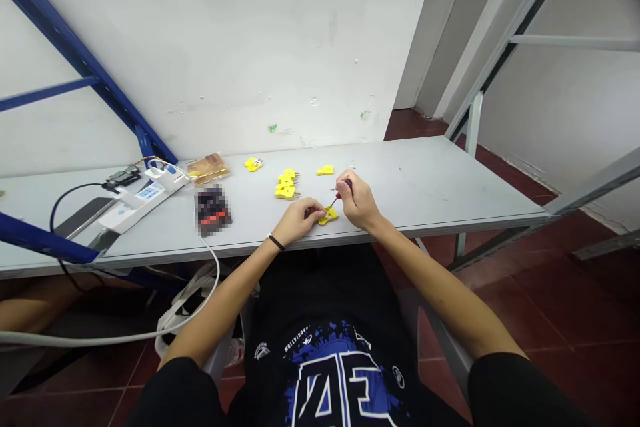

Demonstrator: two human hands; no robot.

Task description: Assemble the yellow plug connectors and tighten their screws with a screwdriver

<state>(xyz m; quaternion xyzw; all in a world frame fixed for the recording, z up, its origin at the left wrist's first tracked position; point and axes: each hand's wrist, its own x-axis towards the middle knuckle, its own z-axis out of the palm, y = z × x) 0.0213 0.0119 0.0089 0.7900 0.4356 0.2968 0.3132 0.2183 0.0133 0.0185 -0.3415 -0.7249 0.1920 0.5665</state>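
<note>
My right hand is wrapped round a small screwdriver with a dark red handle. Its thin shaft slants down to the left and meets a yellow plug housing near the table's front edge. The fingertips of my left hand pinch the left side of this housing; whatever else they may hold is too small to make out. Farther back, several yellow two-pin plugs lie in a short column with metal pins pointing right. A separate yellow piece rests behind my hands.
The grey table meets a white wall. To the left are more yellow parts, a plastic bag, a blurred dark object, a white power strip and a phone-like slab. A white cable hangs over the front edge.
</note>
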